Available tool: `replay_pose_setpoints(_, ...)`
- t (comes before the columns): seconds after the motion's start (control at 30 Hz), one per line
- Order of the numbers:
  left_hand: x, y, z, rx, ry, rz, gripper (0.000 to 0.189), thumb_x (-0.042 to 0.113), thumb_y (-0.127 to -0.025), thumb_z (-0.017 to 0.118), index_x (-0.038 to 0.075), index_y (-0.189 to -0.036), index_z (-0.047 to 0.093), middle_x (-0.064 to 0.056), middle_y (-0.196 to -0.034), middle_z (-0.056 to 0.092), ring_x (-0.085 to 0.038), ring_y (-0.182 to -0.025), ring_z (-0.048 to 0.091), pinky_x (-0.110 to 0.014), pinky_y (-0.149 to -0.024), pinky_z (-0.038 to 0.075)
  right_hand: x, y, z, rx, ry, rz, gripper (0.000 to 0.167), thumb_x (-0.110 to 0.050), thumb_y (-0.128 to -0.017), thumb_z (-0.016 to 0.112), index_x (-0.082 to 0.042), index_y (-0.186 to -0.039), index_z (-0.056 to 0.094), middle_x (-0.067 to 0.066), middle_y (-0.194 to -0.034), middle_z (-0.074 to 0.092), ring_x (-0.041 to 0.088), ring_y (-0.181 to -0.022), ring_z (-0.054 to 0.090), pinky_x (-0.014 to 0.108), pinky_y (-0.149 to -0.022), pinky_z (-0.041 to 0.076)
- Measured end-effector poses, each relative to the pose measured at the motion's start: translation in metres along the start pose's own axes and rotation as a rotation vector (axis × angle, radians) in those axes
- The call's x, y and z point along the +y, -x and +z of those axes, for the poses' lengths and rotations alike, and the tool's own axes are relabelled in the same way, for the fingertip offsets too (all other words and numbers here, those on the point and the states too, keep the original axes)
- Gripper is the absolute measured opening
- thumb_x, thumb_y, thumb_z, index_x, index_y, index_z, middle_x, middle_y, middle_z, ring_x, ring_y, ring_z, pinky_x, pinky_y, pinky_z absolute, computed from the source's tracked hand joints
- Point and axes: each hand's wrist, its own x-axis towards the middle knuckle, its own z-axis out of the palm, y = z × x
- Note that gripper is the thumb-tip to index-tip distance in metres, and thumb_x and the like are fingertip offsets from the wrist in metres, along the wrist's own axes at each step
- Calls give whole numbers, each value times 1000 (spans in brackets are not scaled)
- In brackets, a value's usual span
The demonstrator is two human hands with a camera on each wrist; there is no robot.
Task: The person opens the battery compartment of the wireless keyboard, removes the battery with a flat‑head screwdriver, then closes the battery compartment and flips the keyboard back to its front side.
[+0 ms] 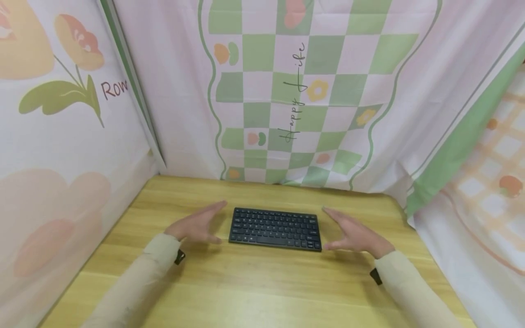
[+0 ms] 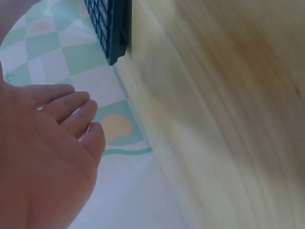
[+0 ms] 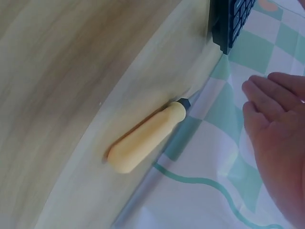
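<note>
A slim black keyboard point(image 1: 275, 229) lies flat on the wooden table, between both hands. My left hand point(image 1: 196, 226) is just off its left end, thumb and fingers spread apart, holding nothing. On the other side, my right hand point(image 1: 354, 233) has the same spread shape, its thumb close to the keyboard's lower right corner. In the left wrist view the left palm point(image 2: 47, 152) and relaxed fingers are apart from the keyboard's edge point(image 2: 114, 33). The right wrist view has the right hand point(image 3: 281, 129) empty too, near a tool with a pale yellow handle point(image 3: 143, 140) and dark collar.
The wooden table point(image 1: 262, 287) ends at the back against a green-and-white checked curtain point(image 1: 287, 114). Patterned cloth hangs on the left point(image 1: 61, 182) and right point(image 1: 484, 182). The yellow-handled tool is not visible in the head view. Black bands show under both sleeves.
</note>
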Motion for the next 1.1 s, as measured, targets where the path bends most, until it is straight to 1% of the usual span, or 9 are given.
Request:
replay_pose_setpoints(0.07,0,-6,3,-9,22,6,124,36,-77,92,2,-168,16,-20,-176,17,-42,-162,23,-60,-132,22,1,-4,1,-11,-25,-9,122,-56,-75,91,7,-161,31,36,-163,36,57,-146,43,70,-120,37)
replay_pose_setpoints(0.17,-1,-14,8,-16,52,9,125,36,-75,93,3,-168,18,-19,-176,21,-42,-161,26,-60,-132,23,3,-10,4,-36,-75,9,128,-57,-68,94,5,-162,31,34,-165,35,56,-148,40,69,-121,35)
replay_pose_setpoints(0.3,0,-22,13,-16,93,1,129,35,-71,96,4,-169,18,-19,-175,23,-42,-161,27,-60,-132,24,6,-15,10,-54,-131,34,134,-56,-64,97,4,-163,30,31,-167,33,55,-152,35,69,-123,31)
replay_pose_setpoints(0.47,2,-28,16,-19,134,11,134,37,-69,98,1,-168,16,-23,-175,21,-44,-161,25,-61,-132,23,10,-19,19,-45,-154,45,136,-55,-61,98,5,-162,30,32,-168,31,57,-154,29,69,-124,28)
replay_pose_setpoints(0.63,1,-31,22,-42,219,5,137,32,-67,100,0,-168,14,-23,-176,15,-43,-163,20,-60,-133,20,8,-20,24,-56,-169,86,136,-58,-61,97,0,-164,30,35,-169,22,59,-154,26,72,-123,27)
replay_pose_setpoints(0.83,0,-39,29,-50,211,-29,136,23,-65,101,2,-169,15,-20,-176,19,-40,-163,22,-56,-134,20,5,-22,28,-63,-166,98,136,-55,-60,99,-3,-165,30,33,-170,23,60,-155,22,74,-122,25)
replay_pose_setpoints(0.93,0,-42,31,-44,185,-49,136,20,-64,101,2,-168,16,-21,-175,21,-40,-162,24,-55,-134,21,6,-24,30,-62,-148,91,136,-54,-60,100,-1,-164,30,33,-169,26,61,-155,20,75,-123,23)
replay_pose_setpoints(1.03,-1,-46,34,-40,167,-68,136,20,-64,101,3,-168,16,-21,-175,22,-40,-162,25,-55,-133,22,7,-26,32,-65,-141,92,136,-50,-60,101,0,-164,29,30,-169,30,59,-157,18,72,-125,21)
replay_pose_setpoints(1.1,-2,-48,35,-36,171,-71,137,20,-63,102,2,-168,16,-21,-175,22,-40,-162,26,-55,-133,23,7,-27,33,-63,-133,88,136,-48,-60,102,2,-163,29,29,-168,33,59,-157,18,71,-126,20)
